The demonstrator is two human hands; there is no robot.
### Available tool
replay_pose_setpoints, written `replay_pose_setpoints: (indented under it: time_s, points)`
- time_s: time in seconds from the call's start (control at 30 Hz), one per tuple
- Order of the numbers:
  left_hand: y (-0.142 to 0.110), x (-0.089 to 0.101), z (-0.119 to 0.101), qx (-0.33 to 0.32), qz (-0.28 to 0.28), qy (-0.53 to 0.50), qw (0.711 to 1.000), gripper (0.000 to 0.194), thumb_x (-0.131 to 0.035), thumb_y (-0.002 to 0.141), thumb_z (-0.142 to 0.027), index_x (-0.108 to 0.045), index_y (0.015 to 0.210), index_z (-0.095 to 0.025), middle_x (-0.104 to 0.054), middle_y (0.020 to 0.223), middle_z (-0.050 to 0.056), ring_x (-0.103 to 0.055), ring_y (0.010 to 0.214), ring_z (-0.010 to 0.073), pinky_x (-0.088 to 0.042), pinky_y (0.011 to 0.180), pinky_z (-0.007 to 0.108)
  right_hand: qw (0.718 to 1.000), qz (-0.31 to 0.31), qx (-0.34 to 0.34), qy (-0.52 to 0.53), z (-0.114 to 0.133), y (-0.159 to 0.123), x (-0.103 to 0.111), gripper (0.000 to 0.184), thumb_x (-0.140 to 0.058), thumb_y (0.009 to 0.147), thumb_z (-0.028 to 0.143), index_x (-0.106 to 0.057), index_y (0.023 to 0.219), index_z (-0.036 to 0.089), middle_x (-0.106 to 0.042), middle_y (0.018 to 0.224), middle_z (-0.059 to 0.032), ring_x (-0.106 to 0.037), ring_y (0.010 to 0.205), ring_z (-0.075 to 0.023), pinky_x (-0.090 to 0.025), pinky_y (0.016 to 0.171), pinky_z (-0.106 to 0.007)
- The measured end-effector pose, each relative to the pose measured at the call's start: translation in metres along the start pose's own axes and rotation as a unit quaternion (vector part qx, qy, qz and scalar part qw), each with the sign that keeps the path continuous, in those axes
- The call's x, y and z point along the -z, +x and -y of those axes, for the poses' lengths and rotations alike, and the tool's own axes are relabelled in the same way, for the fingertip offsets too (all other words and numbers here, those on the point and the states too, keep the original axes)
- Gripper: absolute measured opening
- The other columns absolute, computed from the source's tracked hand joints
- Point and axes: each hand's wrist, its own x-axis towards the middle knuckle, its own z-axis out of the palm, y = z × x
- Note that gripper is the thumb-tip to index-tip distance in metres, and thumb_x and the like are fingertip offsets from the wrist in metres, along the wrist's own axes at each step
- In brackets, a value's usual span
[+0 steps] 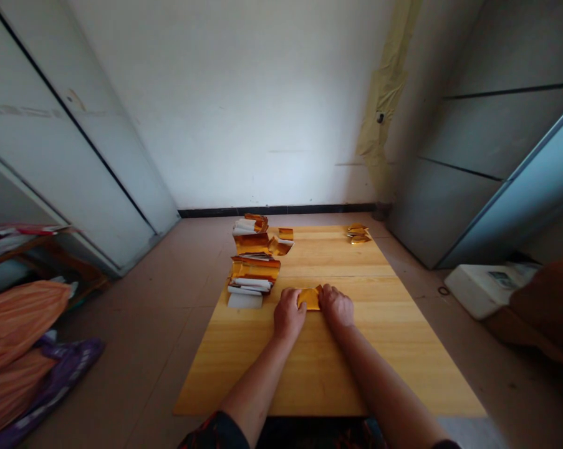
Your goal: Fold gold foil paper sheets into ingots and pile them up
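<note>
Between my two hands, low over the middle of the wooden table, is a sheet of gold foil paper (310, 299). My left hand (289, 310) grips its left end, thumb toward the sheet. At the right end, the fingers of my right hand (336, 305) are closed on the paper, and a corner there stands up folded. To the left of my hands lie stacks of gold foil paper (255, 269), curled, with white undersides showing. Several folded gold paper pieces (357, 234) sit at the far right corner of the table.
The wooden table (356, 374) faces a white wall (262, 112). Grey cabinets (491, 131) stand on the right, with a white box (477, 290) on the floor below. Orange bags (19, 330) and a low wooden shelf (82, 262) are at the left.
</note>
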Motion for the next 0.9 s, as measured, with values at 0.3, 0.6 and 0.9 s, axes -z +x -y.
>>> replay_pose_setpoints:
  time_s: [0.3, 0.6, 0.9]
  points:
    - [-0.001, 0.001, -0.009, 0.004, 0.056, 0.109, 0.992, 0.026, -0.048, 0.084, -0.016, -0.063, 0.106, -0.020, -0.054, 0.124, 0.008, -0.058, 0.102, 0.0184, -0.047, 0.087, 0.027, 1.000, -0.001, -0.012, 0.000, -0.001, 0.003, -0.004, 0.030, -0.035, 0.096, 0.037, -0.056, 0.088, 0.017, -0.067, 0.079, -0.0086, -0.065, 0.066, -0.0138, -0.036, 0.056, -0.020]
    - [-0.002, -0.002, -0.011, -0.005, 0.076, 0.168, 0.983, 0.029, -0.045, 0.085, -0.014, -0.061, 0.109, -0.019, -0.042, 0.139, 0.010, -0.059, 0.103, 0.0200, -0.050, 0.082, 0.029, 0.999, 0.002, -0.038, -0.006, 0.001, 0.002, -0.002, 0.022, -0.039, 0.093, 0.036, -0.052, 0.094, 0.018, -0.064, 0.084, -0.0058, -0.064, 0.068, -0.0152, -0.036, 0.053, -0.022]
    - [-0.005, -0.001, -0.009, -0.072, 0.068, 0.178, 0.979, 0.030, -0.043, 0.087, -0.015, -0.064, 0.106, -0.024, -0.054, 0.129, 0.007, -0.050, 0.108, 0.0251, -0.044, 0.084, 0.036, 0.999, 0.027, 0.003, -0.022, 0.002, 0.001, 0.004, 0.024, -0.034, 0.095, 0.032, -0.057, 0.094, 0.023, -0.055, 0.093, -0.0042, -0.061, 0.067, -0.0108, -0.034, 0.053, -0.021]
